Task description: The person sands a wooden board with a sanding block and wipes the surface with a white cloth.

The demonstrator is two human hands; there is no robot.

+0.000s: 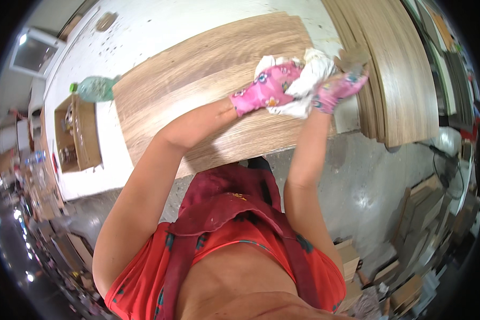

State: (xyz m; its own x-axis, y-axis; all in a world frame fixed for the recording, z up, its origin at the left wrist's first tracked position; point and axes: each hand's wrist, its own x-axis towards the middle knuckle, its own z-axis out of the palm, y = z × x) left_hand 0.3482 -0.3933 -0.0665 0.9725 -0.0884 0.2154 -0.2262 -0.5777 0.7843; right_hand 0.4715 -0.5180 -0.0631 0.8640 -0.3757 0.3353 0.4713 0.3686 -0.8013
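A wood-grain panel lies across the white worktable in front of me. My left hand, in a pink flowered glove, presses a crumpled white cloth onto the panel's right part; the cloth partly covers its fingers. Just right of the cloth is my right hand, in a matching glove, beside the near-left edge of a stack of wood-grain panels. A grey-brown patch shows at its finger end, and I cannot tell whether that is glove coating or a held thing.
At the table's left stand a cardboard box with small things inside and a greenish clear bottle with a green cap, close to the panel's left edge. A brownish round object lies at the far left. Boards lean at the lower right.
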